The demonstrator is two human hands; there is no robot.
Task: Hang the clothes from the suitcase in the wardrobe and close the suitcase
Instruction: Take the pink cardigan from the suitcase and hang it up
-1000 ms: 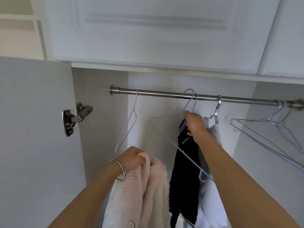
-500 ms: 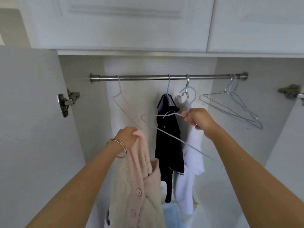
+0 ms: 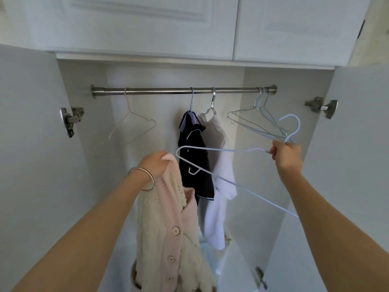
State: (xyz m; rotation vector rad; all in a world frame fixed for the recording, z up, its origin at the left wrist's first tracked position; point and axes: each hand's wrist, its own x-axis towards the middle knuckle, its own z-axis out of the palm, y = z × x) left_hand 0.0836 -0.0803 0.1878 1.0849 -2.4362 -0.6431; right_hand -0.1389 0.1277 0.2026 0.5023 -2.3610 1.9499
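Since a moment ago, her right hand [image 3: 286, 158] has pulled the light-blue wire hanger [image 3: 235, 165] off the rail [image 3: 160, 91], pinching its neck. Her left hand [image 3: 154, 165] clenches the cardigan [image 3: 168, 224] at its collar; soft, light, floppy, best held by the shoulders.

Soft even daylight, sharp focus, wide-angle edge bowing.

— What hangs on the rail [image 3: 164, 91]?
— One bare hanger [image 3: 134, 125] at the left, two shirts [image 3: 194, 157] in the middle, more bare hangers [image 3: 255, 121] at the right.
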